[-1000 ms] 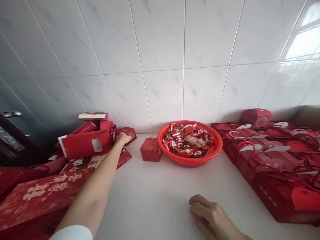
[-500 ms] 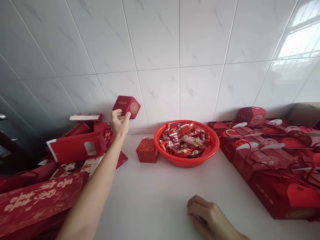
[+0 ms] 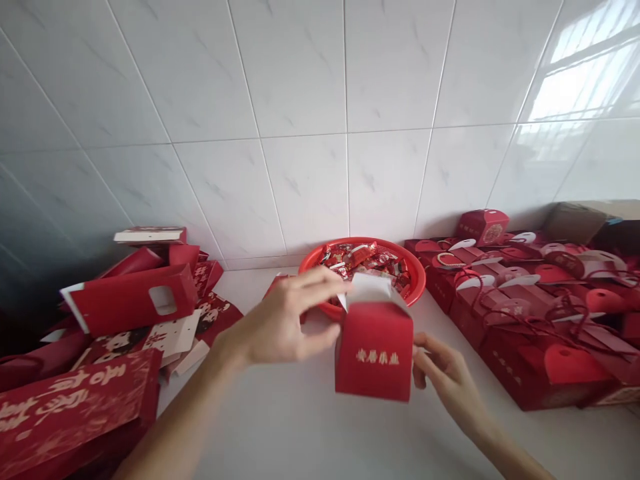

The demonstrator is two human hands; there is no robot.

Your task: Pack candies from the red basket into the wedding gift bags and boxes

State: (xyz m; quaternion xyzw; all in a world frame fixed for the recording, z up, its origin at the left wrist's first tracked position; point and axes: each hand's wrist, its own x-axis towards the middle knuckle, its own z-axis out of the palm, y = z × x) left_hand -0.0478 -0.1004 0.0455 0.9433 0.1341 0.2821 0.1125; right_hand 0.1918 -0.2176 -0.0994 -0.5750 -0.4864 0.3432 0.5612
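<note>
A small red cardboard box (image 3: 375, 357) with gold characters stands in front of me, its top flaps up and their white inner side showing. My right hand (image 3: 443, 370) grips the box's right edge, some fingertips hidden behind it. At the box's left side is my left hand (image 3: 287, 317), thumb and fingers apart, fingertips at the raised flap and left edge. Behind the box sits a red plastic basket (image 3: 419, 283) of wrapped candies (image 3: 363, 253), partly covered. Another red box (image 3: 280, 283) shows a little behind my left hand.
Several filled-out red gift boxes (image 3: 520, 353) with cord handles stand in rows at right, a small closed box (image 3: 484, 227) behind them. Flattened and folded red cartons (image 3: 135, 300) lie piled at left. A white tiled wall (image 3: 305, 187) rises behind the white tabletop (image 3: 280, 427).
My left hand has brought the box from near the wall down to the middle, and its top flaps now stand up. My right hand has risen from the tabletop and taken hold of it.
</note>
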